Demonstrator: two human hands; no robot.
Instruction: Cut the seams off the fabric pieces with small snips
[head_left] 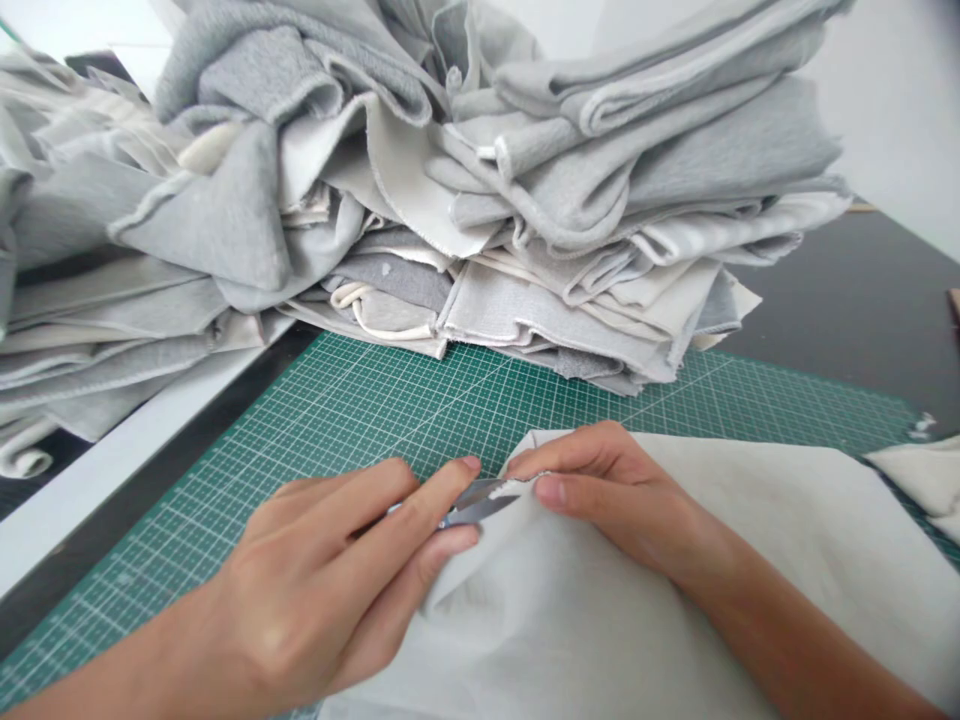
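My left hand (330, 570) is closed around small metal thread snips (480, 503), whose blades point right at the corner of a white piece of fabric (600, 620). My right hand (600, 490) pinches that same corner between thumb and fingers, right beside the blade tips. The fabric lies spread over a green cutting mat (360, 410) and covers the lower right of the view. Both forearms come in from the bottom edge.
A tall, untidy pile of grey and cream fabric pieces (465, 180) fills the back of the table and overhangs the mat's far edge. Another white fabric piece (926, 475) lies at the right. Dark tabletop (847, 300) shows at the right, a white wall behind.
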